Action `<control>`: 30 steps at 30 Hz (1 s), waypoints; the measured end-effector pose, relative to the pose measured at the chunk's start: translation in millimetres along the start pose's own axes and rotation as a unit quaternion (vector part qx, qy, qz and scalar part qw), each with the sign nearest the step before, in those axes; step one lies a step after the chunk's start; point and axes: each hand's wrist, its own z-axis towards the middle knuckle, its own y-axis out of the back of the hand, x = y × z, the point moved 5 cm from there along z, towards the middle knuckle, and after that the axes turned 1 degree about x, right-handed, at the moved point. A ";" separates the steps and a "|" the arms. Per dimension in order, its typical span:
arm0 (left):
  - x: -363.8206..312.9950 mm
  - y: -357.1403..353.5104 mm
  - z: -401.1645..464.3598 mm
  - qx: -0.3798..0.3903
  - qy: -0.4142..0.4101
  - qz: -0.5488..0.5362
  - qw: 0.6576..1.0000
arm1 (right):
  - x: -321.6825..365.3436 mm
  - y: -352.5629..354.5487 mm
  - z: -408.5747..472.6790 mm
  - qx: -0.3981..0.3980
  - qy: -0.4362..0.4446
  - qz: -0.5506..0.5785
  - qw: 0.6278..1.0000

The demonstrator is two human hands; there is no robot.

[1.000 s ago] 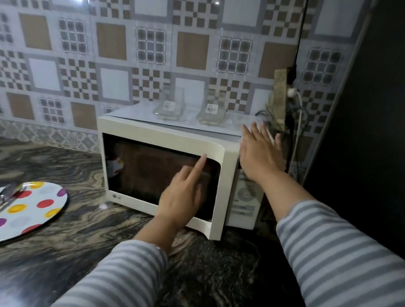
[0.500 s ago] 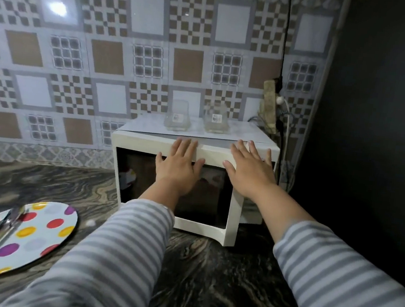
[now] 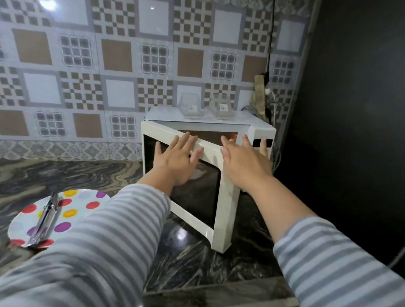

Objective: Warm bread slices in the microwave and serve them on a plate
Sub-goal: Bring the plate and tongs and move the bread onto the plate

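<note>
A white microwave [image 3: 261, 129] stands on the dark marbled counter against the tiled wall. Its door [image 3: 223, 218] hangs partly swung outward, with a lit gap showing behind its top edge. My left hand [image 3: 174, 159] lies flat, fingers spread, on the door's upper front. My right hand [image 3: 244, 161] rests open over the door's top right corner, fingers reaching toward the microwave body. A polka-dot plate [image 3: 70, 208] sits at the left on the counter with metal tongs [image 3: 43, 220] lying across it. No bread is visible.
Two clear glass containers [image 3: 191, 106] stand on top of the microwave. A power strip with plugs and cables [image 3: 261, 97] hangs at its right rear. A dark wall [image 3: 362, 120] closes the right side. The counter's front edge [image 3: 218, 302] runs below.
The door has swung further outward and a lit gap shows at its top. My left hand went from pointing at the glass to lying flat on the door; the right moved onto its corner.
</note>
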 end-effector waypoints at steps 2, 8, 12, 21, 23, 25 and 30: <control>13.4 9.0 -15.2 0.012 0.001 -0.011 1.000 | 14.8 4.9 -10.4 0.017 -0.006 0.014 1.000; 46.5 38.0 -49.8 0.043 0.002 -0.002 0.999 | 71.4 12.3 -35.8 0.046 -0.009 -0.009 0.999; 67.1 50.6 -62.5 0.057 0.004 0.015 0.998 | 107.7 12.1 -42.9 0.046 -0.009 -0.010 0.999; 107.4 57.5 -97.5 0.080 0.006 0.059 0.995 | 167.6 10.2 -53.5 0.076 -0.006 0.025 0.997; 114.4 60.1 -113.6 0.089 0.021 0.054 0.994 | 176.0 12.8 -55.1 0.083 -0.009 0.010 0.996; 126.7 58.9 -129.7 0.099 0.040 0.053 0.993 | 190.7 15.6 -56.8 0.080 0.007 -0.015 0.997; 186.1 51.5 -161.4 0.116 0.096 0.057 0.987 | 265.1 7.0 -66.9 0.040 0.103 -0.086 0.990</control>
